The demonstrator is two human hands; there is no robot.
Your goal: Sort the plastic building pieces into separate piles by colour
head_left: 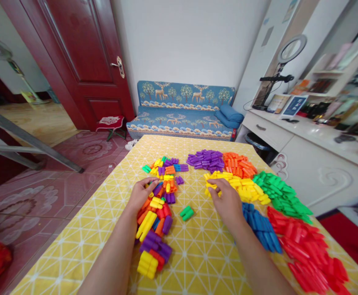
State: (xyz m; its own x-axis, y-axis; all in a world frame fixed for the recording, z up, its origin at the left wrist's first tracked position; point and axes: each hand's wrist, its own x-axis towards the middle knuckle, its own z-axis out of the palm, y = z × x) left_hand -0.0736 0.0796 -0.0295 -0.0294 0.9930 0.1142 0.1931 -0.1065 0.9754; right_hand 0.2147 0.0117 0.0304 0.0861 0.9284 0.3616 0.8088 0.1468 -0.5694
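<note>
My left hand (142,193) is at the left edge of a mixed heap of joined plastic building blocks (158,204) in several colours. Its thumb and fingers are drawn close together beside the heap, and anything between them is too small to make out. Over the near left edge of the yellow block pile (246,187) is my right hand (227,200), thumb and forefinger slightly apart, fingertips close to the yellow pieces. A green block piece (186,213) lies on the cloth between both hands. A small purple piece (179,180) rests right of the mixed heap.
Sorted piles of purple (206,159), orange (238,164), green (280,194), blue (260,227) and red blocks (311,248) curve along the right side of the table. A yellow patterned tablecloth (197,254) covers it. Beyond stand a blue sofa (179,116) and a white cabinet (314,164).
</note>
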